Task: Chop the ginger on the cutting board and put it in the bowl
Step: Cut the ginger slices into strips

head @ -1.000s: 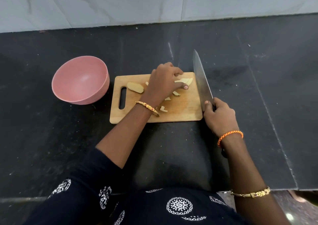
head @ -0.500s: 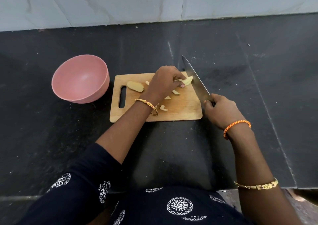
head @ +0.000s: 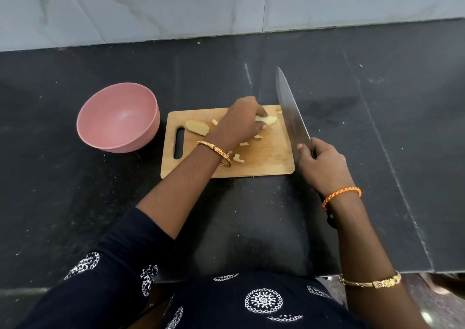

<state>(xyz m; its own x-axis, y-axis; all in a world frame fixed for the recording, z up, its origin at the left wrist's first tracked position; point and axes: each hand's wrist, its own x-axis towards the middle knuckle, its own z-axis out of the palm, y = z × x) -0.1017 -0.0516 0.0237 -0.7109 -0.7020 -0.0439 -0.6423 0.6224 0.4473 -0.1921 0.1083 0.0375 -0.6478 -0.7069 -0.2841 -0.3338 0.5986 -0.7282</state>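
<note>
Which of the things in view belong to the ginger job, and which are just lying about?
Job:
ginger
cut bits
cutting board
knife
bowl
left hand, holding the ginger
right hand, gripping the knife

Lying about:
nothing loose; only the counter and wall

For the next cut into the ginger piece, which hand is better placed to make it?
The right hand: it already grips the knife, blade beside the ginger piece. The left hand holds that piece on the cutting board.

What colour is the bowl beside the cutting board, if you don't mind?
The bowl is a matte pink, inside and out, seen best in the head view.
</note>
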